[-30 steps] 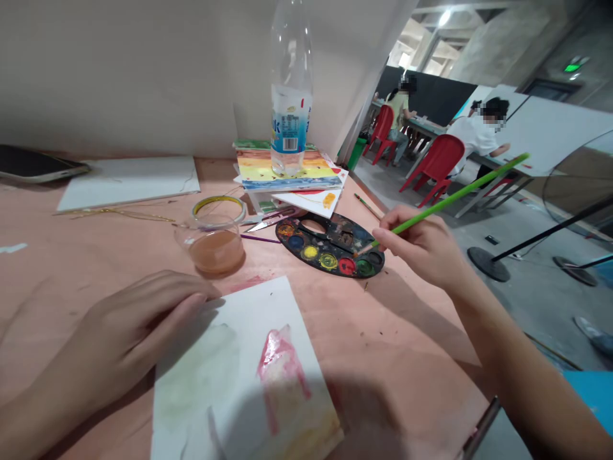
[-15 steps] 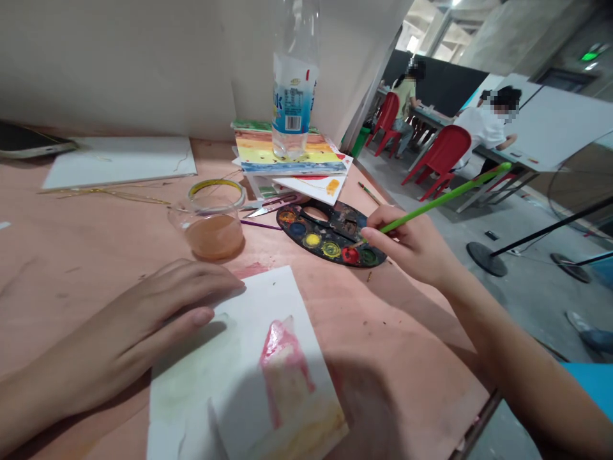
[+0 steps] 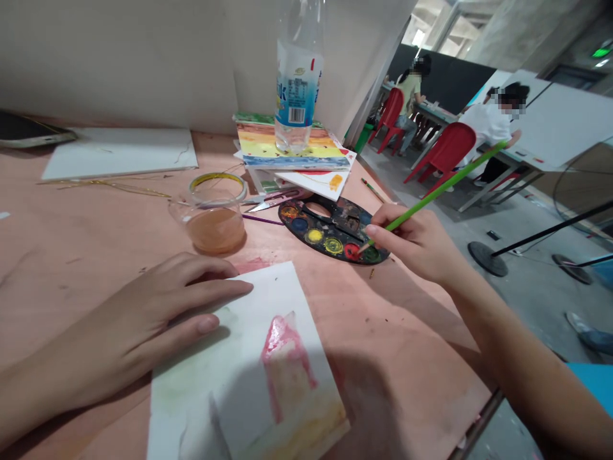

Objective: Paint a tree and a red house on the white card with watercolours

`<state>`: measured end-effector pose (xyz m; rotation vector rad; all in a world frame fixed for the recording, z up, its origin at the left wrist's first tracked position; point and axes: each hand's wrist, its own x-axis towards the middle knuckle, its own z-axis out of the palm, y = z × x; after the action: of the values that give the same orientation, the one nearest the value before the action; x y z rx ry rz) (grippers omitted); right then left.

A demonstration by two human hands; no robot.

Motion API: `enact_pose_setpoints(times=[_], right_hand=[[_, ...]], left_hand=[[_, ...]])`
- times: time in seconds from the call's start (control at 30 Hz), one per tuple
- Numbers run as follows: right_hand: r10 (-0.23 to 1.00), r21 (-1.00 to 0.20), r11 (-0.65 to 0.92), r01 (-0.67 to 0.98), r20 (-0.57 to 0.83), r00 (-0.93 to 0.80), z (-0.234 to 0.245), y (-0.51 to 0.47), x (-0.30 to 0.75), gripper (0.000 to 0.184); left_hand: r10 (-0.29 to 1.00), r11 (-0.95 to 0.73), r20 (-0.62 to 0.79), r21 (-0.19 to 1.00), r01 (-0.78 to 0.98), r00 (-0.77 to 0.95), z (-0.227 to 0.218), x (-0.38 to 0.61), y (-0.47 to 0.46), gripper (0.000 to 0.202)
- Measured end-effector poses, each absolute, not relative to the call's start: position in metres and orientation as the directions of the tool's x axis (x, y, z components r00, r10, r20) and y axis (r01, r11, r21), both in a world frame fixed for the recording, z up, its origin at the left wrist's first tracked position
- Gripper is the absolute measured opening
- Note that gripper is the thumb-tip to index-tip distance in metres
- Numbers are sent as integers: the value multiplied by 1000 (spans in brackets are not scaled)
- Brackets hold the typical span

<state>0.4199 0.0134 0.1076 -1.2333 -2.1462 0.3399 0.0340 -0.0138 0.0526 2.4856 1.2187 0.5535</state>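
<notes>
My right hand [image 3: 414, 239] pinches a green paintbrush [image 3: 438, 191], its tip down at the red well of a black oval paint palette [image 3: 330, 246]. The palette also holds yellow, blue, orange and green paint. My left hand [image 3: 182, 306] rests with fingers stretched over the upper left edge of a white sheet [image 3: 249, 300]. On that sheet is a wet pink-red and beige house-like shape, with pale green and ochre washes around it. A clear plastic cup [image 3: 218, 230] of cloudy brownish water stands just beyond my left hand.
A plastic bottle [image 3: 294, 96] stands on stacked painted sheets [image 3: 287, 156] at the back. Scissors [image 3: 272, 200] lie between cup and palette. A white board [image 3: 124, 153] and a phone [image 3: 33, 131] lie at the back left. People sit on red chairs [image 3: 445, 156] beyond the table's right edge.
The brush tip has shifted slightly within the red paint, and the brush is a little steeper. My left fingers have spread somewhat on the sheet. The whole view has tilted slightly.
</notes>
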Motion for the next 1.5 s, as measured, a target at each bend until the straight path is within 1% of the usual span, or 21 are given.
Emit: enact_pose_setpoints(times=[0.13, 0.3, 0.37, 0.7, 0.83, 0.93, 1.0, 1.2, 1.4, 1.5], right_hand=[[856, -522, 509, 684, 388, -341, 108, 14, 420, 25], [865, -534, 495, 685, 378, -330, 108, 13, 419, 23], [866, -541, 494, 681, 377, -328, 108, 13, 419, 24], [875, -554, 480, 681, 362, -322, 108, 13, 419, 22], [886, -560, 459, 689, 346, -309, 111, 12, 418, 23], [888, -563, 455, 690, 346, -303, 111, 12, 418, 23], [887, -561, 457, 691, 345, -307, 110, 12, 419, 22], [890, -559, 449, 697, 343, -299, 110, 12, 417, 22], [891, -565, 450, 692, 341, -300, 110, 12, 417, 22], [890, -560, 451, 695, 342, -301, 110, 12, 417, 21]], left_hand=[[818, -566, 213, 463, 682, 535, 53, 37, -15, 49], [828, -548, 187, 465, 695, 528, 55, 39, -16, 64], [829, -548, 185, 463, 697, 529, 55, 39, -16, 66], [815, -570, 195, 440, 694, 546, 54, 36, -14, 45], [826, -553, 184, 451, 701, 533, 56, 38, -14, 40], [820, -564, 206, 448, 693, 534, 57, 39, -14, 37], [818, -568, 212, 446, 692, 535, 57, 39, -14, 37], [832, -538, 152, 451, 712, 533, 57, 38, -13, 45], [810, -582, 229, 435, 687, 541, 55, 41, -15, 47], [810, -583, 234, 429, 690, 538, 53, 39, -13, 47]])
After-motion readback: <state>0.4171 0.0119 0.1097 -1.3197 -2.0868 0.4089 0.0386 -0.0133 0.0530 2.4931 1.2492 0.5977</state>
